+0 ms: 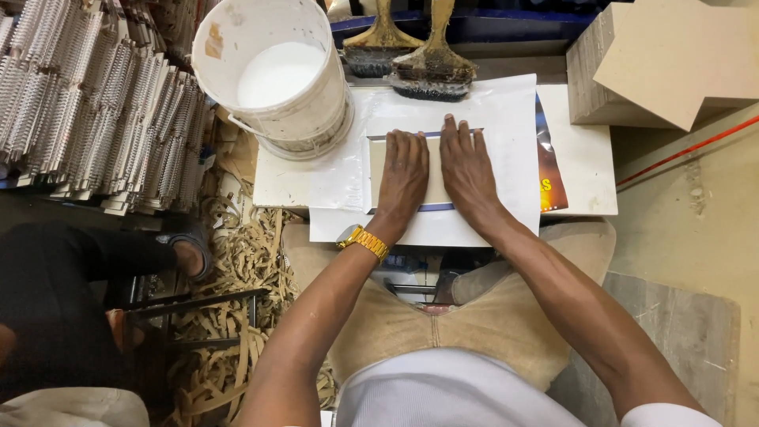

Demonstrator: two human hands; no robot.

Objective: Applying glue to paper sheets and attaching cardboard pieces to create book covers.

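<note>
While pressed under left hand point(403, 178) and right hand point(466, 170), both spread flat: stiff, light board point(433, 190), probably best gripped at its free edges.

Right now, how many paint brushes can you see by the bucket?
2. Both lie at the top edge of the work board, right of the white bucket: the left brush beside the bucket, the right brush next to it. Their handle tops are cut off by the frame; others may be hidden.
</note>
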